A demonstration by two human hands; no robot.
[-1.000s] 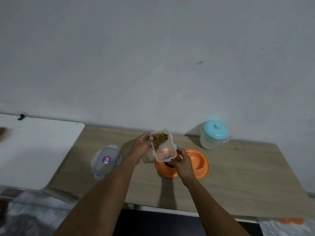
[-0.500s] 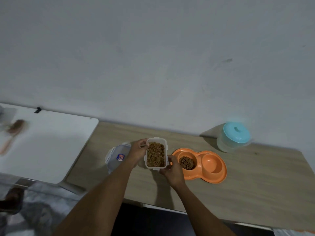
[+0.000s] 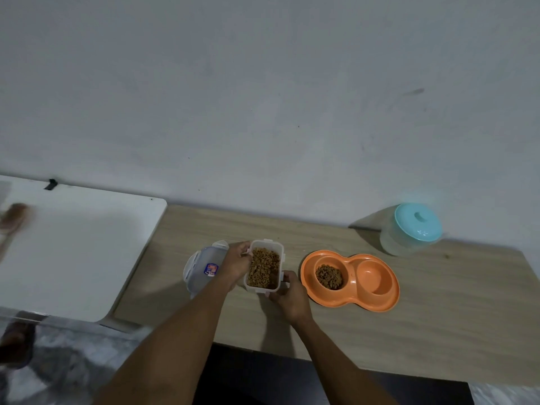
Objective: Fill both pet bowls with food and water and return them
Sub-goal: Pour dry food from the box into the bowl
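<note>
An orange double pet bowl (image 3: 388,302) lies on the wooden table (image 3: 438,331). Its left well holds brown kibble (image 3: 329,276); its right well looks empty. A clear rectangular food container (image 3: 264,268), full of kibble, stands upright on the table to the bowl's left. My left hand (image 3: 235,263) grips its left side and my right hand (image 3: 289,296) grips its near right corner. The container's lid (image 3: 201,267), with a blue sticker, lies flat just left of it, partly under my left wrist.
A translucent jug with a turquoise lid (image 3: 412,229) stands at the back right near the wall. A white table (image 3: 79,249) adjoins on the left, with a blurred brush (image 3: 13,220) at its far edge. Dark floor shows below the table's front edge.
The container was tilted over the bowl pouring kibble; now it is upright and has moved left onto the table. Kibble now fills the bowl's left well.
</note>
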